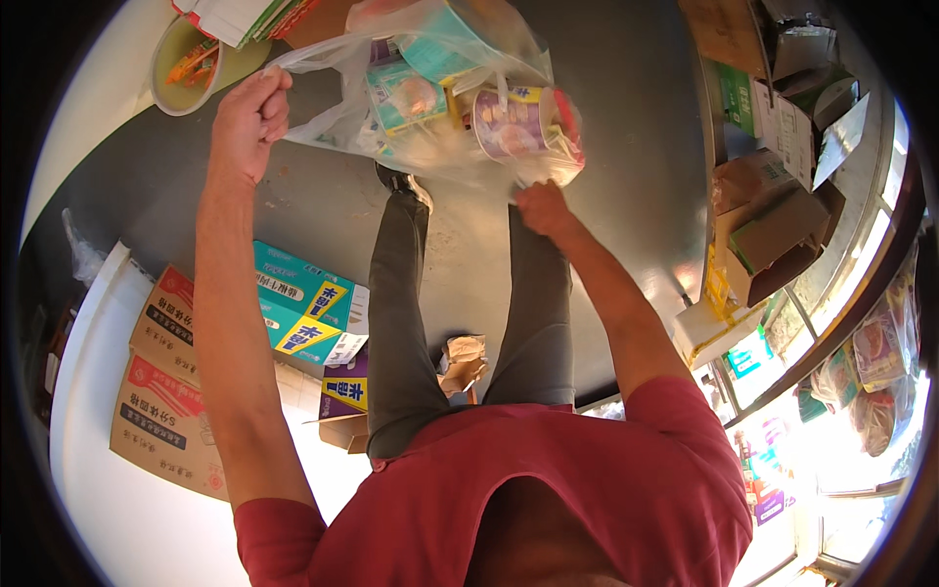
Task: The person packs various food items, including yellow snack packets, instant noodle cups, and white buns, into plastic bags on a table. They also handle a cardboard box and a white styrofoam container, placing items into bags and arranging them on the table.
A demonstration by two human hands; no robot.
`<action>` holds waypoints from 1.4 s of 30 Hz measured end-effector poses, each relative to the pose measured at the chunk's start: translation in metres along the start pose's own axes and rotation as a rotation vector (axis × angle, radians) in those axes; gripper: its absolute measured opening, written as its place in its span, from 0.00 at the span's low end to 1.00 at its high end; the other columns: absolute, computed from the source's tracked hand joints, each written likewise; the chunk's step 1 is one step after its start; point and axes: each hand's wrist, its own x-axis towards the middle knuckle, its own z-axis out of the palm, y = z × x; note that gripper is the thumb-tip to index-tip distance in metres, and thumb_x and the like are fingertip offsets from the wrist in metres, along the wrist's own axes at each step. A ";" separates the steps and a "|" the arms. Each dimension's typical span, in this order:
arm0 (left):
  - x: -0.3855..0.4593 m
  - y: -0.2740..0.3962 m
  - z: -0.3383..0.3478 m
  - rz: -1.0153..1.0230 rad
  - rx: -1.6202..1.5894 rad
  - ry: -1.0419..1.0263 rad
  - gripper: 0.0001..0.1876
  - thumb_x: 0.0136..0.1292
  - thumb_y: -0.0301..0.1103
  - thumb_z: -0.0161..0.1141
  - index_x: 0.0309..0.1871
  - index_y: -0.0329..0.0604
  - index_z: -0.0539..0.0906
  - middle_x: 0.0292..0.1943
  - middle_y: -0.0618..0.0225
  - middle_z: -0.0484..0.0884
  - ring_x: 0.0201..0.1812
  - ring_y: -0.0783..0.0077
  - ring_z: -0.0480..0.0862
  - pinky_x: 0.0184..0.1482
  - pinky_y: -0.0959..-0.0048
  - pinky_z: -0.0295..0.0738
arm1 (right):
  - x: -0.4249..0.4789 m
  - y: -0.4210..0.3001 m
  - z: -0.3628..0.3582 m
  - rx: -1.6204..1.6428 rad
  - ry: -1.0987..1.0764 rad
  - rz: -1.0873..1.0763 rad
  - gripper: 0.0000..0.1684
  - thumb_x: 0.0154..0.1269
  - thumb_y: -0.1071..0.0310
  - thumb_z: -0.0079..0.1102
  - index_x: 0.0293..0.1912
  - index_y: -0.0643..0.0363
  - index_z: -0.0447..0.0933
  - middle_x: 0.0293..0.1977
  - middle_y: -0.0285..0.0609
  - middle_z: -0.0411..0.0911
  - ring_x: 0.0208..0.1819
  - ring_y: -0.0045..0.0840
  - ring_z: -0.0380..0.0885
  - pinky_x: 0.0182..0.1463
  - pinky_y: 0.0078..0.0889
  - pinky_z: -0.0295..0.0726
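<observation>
A clear plastic bag (323,136) filled with instant noodle cups stretches between my hands. My left hand (253,117) is closed on a twisted corner of the bag at the upper left. Lower and to the right, my right hand (544,207) grips the bag's near edge, slightly blurred. Inside the bag, a purple noodle cup (508,123) lies on its side. Beside it are a teal noodle package (409,95) and a larger teal cup (444,48). Plastic film partly veils the contents, and the bag's far end runs to the top of the picture.
A pale bin (170,95) with orange wrappers stands at the upper left. Brown cartons (165,418) and a teal noodle carton (301,301) are on the left. An opened cardboard box (777,227) sits among others at right. Torn cardboard (463,363) lies between the legs.
</observation>
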 end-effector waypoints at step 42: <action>0.010 -0.170 0.146 1.063 1.722 -1.143 0.08 0.37 0.36 0.60 0.23 0.45 0.78 0.32 0.66 0.75 0.51 0.60 0.70 0.56 0.54 0.59 | -0.010 -0.158 -0.055 0.198 -0.310 -0.075 0.08 0.54 0.69 0.55 0.32 0.55 0.82 0.32 0.40 0.81 0.38 0.34 0.81 0.37 0.38 0.80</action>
